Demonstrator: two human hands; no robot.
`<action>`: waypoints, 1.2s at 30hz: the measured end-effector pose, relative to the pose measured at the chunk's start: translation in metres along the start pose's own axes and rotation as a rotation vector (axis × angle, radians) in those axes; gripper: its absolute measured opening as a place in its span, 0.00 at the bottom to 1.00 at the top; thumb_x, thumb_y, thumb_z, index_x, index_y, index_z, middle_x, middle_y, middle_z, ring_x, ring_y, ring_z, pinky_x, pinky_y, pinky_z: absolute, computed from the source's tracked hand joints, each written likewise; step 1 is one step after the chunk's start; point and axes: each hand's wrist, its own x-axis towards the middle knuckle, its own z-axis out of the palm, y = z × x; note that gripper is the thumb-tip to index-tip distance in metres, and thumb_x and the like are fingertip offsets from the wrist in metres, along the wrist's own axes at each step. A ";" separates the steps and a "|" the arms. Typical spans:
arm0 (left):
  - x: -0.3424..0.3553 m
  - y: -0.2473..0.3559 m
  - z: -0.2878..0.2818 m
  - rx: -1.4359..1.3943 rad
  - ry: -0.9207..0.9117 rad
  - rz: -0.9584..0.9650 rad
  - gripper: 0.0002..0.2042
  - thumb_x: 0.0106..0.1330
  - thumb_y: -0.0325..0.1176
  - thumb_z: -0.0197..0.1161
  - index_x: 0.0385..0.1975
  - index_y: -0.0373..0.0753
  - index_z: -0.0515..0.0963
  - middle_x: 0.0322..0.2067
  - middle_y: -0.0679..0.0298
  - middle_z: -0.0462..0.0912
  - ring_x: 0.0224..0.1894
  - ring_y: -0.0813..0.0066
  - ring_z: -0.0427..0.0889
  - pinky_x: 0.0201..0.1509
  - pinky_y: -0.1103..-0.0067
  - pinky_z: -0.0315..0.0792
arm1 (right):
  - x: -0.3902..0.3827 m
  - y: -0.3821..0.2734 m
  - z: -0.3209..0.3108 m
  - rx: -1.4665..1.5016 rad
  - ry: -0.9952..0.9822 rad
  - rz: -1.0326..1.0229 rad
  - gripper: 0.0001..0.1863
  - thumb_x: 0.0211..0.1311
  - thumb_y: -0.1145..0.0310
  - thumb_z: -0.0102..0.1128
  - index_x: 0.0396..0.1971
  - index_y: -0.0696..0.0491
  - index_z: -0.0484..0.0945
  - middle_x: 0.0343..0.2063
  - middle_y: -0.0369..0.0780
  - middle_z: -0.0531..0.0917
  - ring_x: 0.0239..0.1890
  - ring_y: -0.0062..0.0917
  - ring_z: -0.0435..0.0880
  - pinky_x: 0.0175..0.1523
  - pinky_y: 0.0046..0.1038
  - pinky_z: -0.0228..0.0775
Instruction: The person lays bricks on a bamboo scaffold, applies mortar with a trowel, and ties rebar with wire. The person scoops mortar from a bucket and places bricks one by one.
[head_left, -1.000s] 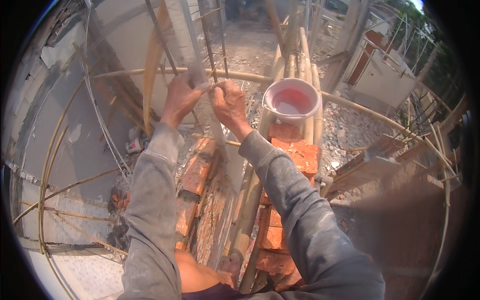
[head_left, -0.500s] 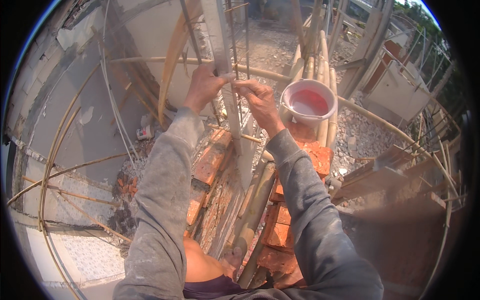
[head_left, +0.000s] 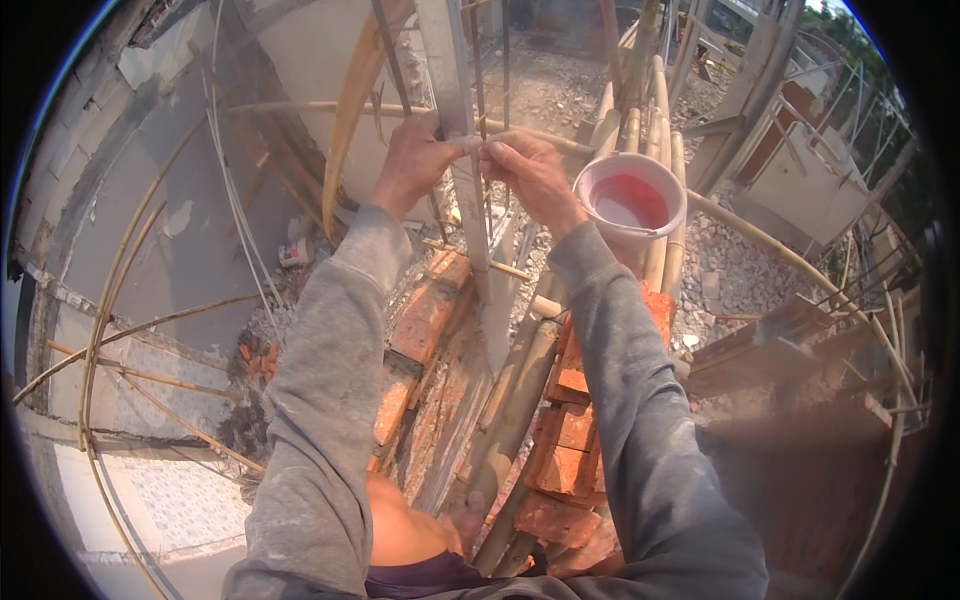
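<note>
My left hand (head_left: 412, 168) and my right hand (head_left: 535, 178) meet at an upright pale board (head_left: 467, 190), fingertips nearly touching in front of it. Thumb and fingers of each hand are pinched together. Whatever lies between them is too thin or small to make out. Thin upright steel rods (head_left: 505, 90) stand just behind the board. A short wooden stick (head_left: 510, 271) crosses the board below my hands. Right of my right hand is a pale bucket (head_left: 632, 236), reddish inside.
A row of red bricks (head_left: 425, 310) runs along the left of the board, and stacked bricks (head_left: 562, 468) lie beneath my right arm. Bamboo poles (head_left: 660, 115) extend away behind the bucket. Rubble (head_left: 715, 275) covers the ground at right. A curved bamboo pole (head_left: 100, 320) stands at left.
My right hand has turned so that more of its back shows, and both hands are slightly higher in the picture. The view has shifted a little, moving the bucket rightward.
</note>
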 end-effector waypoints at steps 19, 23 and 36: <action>0.002 -0.006 0.000 0.030 0.038 0.023 0.22 0.62 0.45 0.78 0.44 0.31 0.88 0.37 0.54 0.91 0.40 0.65 0.88 0.48 0.69 0.78 | 0.011 0.005 -0.004 -0.226 -0.071 -0.007 0.23 0.70 0.66 0.76 0.58 0.65 0.85 0.49 0.45 0.90 0.51 0.29 0.88 0.61 0.33 0.81; 0.002 -0.001 -0.002 0.041 -0.026 -0.042 0.17 0.67 0.40 0.75 0.47 0.34 0.87 0.42 0.62 0.89 0.47 0.72 0.85 0.53 0.71 0.75 | 0.009 -0.003 0.000 -0.315 -0.078 -0.074 0.20 0.68 0.66 0.77 0.55 0.61 0.89 0.46 0.43 0.91 0.50 0.28 0.88 0.57 0.32 0.83; 0.006 -0.009 0.000 -0.019 -0.025 -0.031 0.19 0.61 0.43 0.78 0.41 0.31 0.88 0.34 0.58 0.90 0.38 0.72 0.86 0.44 0.72 0.77 | -0.003 0.019 0.051 -1.050 0.335 -0.660 0.11 0.63 0.75 0.74 0.44 0.55 0.85 0.34 0.42 0.88 0.34 0.29 0.90 0.42 0.32 0.83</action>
